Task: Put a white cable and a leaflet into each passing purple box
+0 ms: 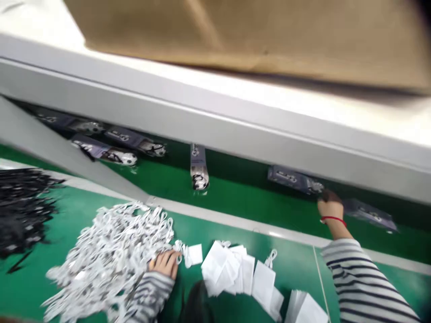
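Note:
My left hand point(164, 264) rests at the right edge of a big heap of white looped cords point(117, 251). Its fingers are curled, with a loop of white cord point(179, 259) at the fingertips. My right hand point(330, 210), a red string round its wrist, stretches far forward over the green belt point(242, 197). Its blurred, shaded fingers meet the end of a clear-wrapped package point(292, 178) with a dark printed label; whether they grip it cannot be made out. Another wrapped package point(370, 213) lies just right of that hand.
Further packages, some showing a football pattern point(200, 179), lie along the belt. White cards point(229, 269) fan out before me, beside a card stack point(305, 309). Black cords point(23, 211) are heaped left. A pale shelf point(215, 116) carrying a cardboard box point(252, 40) overhangs the belt; a slanted support point(67, 143) stands left.

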A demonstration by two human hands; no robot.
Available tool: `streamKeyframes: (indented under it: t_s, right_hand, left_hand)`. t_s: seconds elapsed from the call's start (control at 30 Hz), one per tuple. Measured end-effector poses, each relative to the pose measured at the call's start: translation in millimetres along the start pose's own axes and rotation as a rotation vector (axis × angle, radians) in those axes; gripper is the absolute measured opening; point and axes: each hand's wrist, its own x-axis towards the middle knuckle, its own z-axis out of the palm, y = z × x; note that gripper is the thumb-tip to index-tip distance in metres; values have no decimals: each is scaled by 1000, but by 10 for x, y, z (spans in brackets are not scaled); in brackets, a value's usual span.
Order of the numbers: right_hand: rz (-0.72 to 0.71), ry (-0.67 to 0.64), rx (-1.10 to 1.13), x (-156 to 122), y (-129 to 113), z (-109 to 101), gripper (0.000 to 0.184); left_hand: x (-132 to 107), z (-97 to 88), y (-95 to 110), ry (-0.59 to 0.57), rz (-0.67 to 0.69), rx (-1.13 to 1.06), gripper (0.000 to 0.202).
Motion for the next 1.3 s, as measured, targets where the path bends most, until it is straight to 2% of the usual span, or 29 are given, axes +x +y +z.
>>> streamKeyframes:
  t_s: [0.07, 0.13, 0.17, 0.23, 0.3, 0.33, 0.4, 0.5, 0.6, 0.77, 0.87, 0.93, 1.03, 1.17, 1.23, 1.3]
  right_hand:
    - [-4, -221, 124, -741, -210, 98, 35]
    - [-62, -479, 266, -1637, -571, 170, 39]
    - [-104, -543, 268, -2073, -799, 186, 45]
    - [-181, -548, 169, -2781, -1307, 208, 63]
    - [-247, -528, 74, -3170, -1803, 259, 74]
    - [-286, -539, 39, -3242, -2017, 299, 78]
    - [-346, -590, -15, -3212, -2334, 388, 84]
    - [-408, -675, -37, -3021, -2539, 475, 84]
    - [-423, -659, 6, -2942, -2548, 475, 66]
    - [-367, -578, 181, -3040, -2431, 397, 20]
    - [-309, -578, 268, -3088, -2309, 379, 15]
    - [-243, -544, 328, -3091, -2189, 392, 15]
    - [-32, -408, 475, -3056, -1966, 435, 22]
    - [319, -379, 662, -2968, -1704, 418, 32]
    - [431, -382, 656, -2907, -1625, 335, 38]
    - [484, -375, 607, -2827, -1588, 204, 42]
  left_hand:
    - [29, -123, 95, -84, -32, -57, 33]
    - [53, -188, 179, -126, -56, -103, 31]
    - [58, -199, 213, -123, -74, -110, 28]
    - [58, -199, 261, -98, -96, -104, 23]
    - [57, -184, 278, -65, -96, -90, 20]
    - [61, -174, 276, -49, -87, -85, 18]
    - [82, -160, 255, -21, -65, -88, 17]
    - [122, -161, 205, -11, -34, -103, 20]
    - [144, -175, 140, -70, -37, -121, 25]
    - [120, -230, 7, -194, -98, -241, 25]
    - [117, -313, -18, -197, -145, -368, 23]
    - [202, -388, 43, -167, -162, -493, 22]
    - [591, -505, 295, -82, -148, -657, 19]
    - [1579, -606, 842, 12, -64, -648, 20]
    - [2119, -605, 1100, -77, 28, -525, 28]
    - [2572, -560, 1289, -187, 112, -449, 31]
